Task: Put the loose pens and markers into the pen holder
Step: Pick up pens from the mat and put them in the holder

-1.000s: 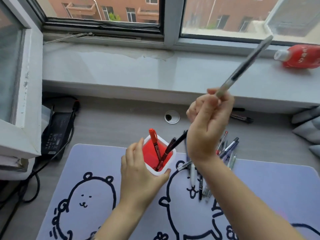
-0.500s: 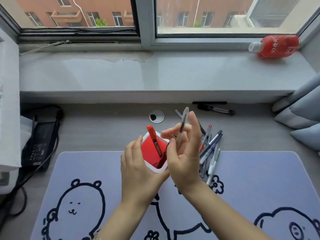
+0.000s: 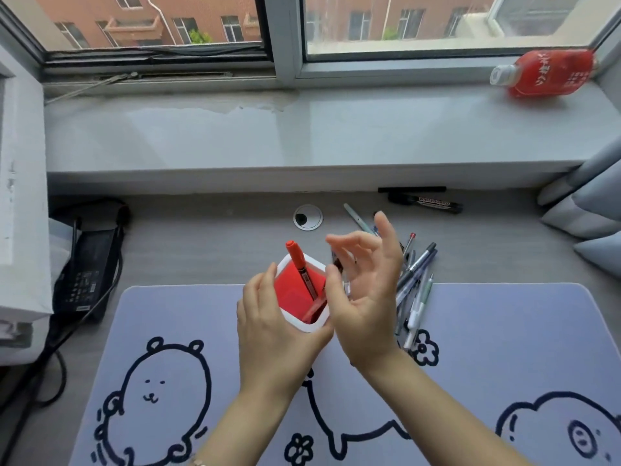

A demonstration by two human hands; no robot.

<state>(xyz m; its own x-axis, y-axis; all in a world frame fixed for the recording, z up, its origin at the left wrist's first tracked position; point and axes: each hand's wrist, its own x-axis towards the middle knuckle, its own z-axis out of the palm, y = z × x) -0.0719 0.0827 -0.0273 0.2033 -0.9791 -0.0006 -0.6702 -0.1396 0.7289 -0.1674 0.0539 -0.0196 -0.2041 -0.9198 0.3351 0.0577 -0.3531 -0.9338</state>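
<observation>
A white pen holder (image 3: 289, 317) with a red inside stands at the far edge of the desk mat. My left hand (image 3: 272, 326) is wrapped around its near side. A red marker (image 3: 301, 269) leans inside it, and a dark pen (image 3: 337, 264) pokes up at its right rim. My right hand (image 3: 364, 290) hovers just right of the holder with fingers spread and nothing in it. Behind that hand lies a pile of loose pens (image 3: 416, 280). A black whiteboard marker (image 3: 425, 202) and a black pen (image 3: 411, 189) rest by the windowsill.
The lilac desk mat (image 3: 487, 348) with bear drawings covers the near desk. A cable grommet (image 3: 307, 217) sits behind the holder. A black power adapter (image 3: 89, 267) with cables lies at the left. A red bottle (image 3: 547, 73) lies on the windowsill; cushions (image 3: 584, 216) sit at the right.
My right hand brought a grey pen down from high over the sill to the holder and let it go; its fingers are now spread. My left hand stayed on the holder.
</observation>
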